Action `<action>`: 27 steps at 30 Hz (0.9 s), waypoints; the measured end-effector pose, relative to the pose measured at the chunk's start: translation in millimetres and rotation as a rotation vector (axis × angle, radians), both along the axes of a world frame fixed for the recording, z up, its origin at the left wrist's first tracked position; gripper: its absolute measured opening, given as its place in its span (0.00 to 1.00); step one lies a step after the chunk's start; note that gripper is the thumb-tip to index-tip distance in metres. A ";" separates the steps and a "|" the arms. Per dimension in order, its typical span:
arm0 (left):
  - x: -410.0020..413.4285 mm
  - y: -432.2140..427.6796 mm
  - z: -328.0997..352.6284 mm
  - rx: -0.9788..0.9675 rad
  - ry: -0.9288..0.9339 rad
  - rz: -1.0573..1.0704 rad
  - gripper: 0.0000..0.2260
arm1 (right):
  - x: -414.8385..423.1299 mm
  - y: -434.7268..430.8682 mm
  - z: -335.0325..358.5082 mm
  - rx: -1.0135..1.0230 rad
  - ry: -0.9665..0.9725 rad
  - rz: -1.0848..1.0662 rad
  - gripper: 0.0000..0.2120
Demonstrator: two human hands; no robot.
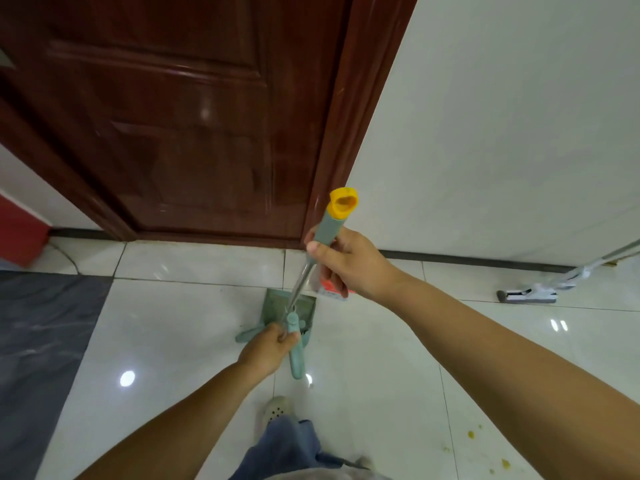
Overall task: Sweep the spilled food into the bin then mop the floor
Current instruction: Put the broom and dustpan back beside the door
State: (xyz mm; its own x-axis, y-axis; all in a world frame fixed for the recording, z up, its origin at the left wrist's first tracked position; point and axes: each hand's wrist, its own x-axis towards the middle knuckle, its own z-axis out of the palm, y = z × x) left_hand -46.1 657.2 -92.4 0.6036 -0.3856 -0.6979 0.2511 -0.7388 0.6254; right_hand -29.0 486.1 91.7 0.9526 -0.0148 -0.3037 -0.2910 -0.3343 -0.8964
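Note:
My right hand (346, 263) grips the grey-green upper grip of a broom handle (334, 226) with a yellow cap (343, 201); a small white and red packet is also pinched in that hand. Its metal shaft runs down to a teal dustpan (289, 308) standing on the white tiled floor by the door. My left hand (268, 348) holds the teal dustpan handle (296, 355) where it meets the shaft. Yellow food specks (476, 436) lie on the tiles at the lower right. A flat mop (528, 295) rests on the floor against the right wall.
A dark red wooden door (180, 116) and its frame stand straight ahead. A grey mat (38, 341) covers the floor at the left, with a red object (19, 230) behind it. My shoe (275, 410) and trouser leg show below.

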 end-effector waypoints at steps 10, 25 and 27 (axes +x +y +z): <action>35.5 10.8 -20.0 -0.020 -0.342 -0.033 0.19 | -2.9 15.2 -7.3 0.015 0.014 0.004 0.05; 59.6 -39.1 -32.2 -0.074 -0.388 -0.111 0.20 | 3.0 -6.4 4.4 0.056 -0.027 -0.066 0.02; 62.1 -38.3 -36.8 -0.046 -0.397 -0.094 0.21 | 7.3 -9.9 5.7 0.055 -0.027 -0.074 0.06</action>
